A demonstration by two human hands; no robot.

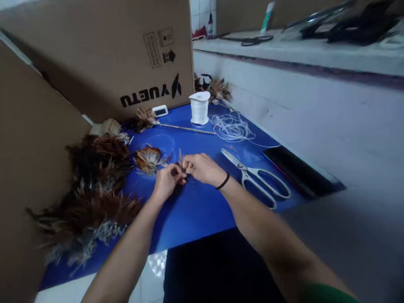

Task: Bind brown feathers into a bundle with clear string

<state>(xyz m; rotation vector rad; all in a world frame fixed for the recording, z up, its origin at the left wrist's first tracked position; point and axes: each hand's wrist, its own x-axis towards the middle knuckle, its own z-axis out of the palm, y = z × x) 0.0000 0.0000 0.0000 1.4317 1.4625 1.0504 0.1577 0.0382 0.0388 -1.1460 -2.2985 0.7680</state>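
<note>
My left hand (168,180) and my right hand (204,169) meet over the blue table (202,210), fingertips pinched close together. A small brown feather (180,155) pokes up between them; its lower part is hidden by my fingers. Just left of my hands lies a small bunch of brown and orange feathers (147,160). Large metal scissors (252,171) rest on the table to the right of my right hand, blades slightly apart. Beyond my hands, a thin stick (186,128) with feathers (144,119) at its left end lies across the table.
A big feather pile (97,189) covers the left side. At the back stand a white spool (199,108), loose clear strands (232,127) and a small white device (160,110). A dark flat tablet-like object (299,170) lies right. Cardboard (94,54) and a ledge (299,46) border the table.
</note>
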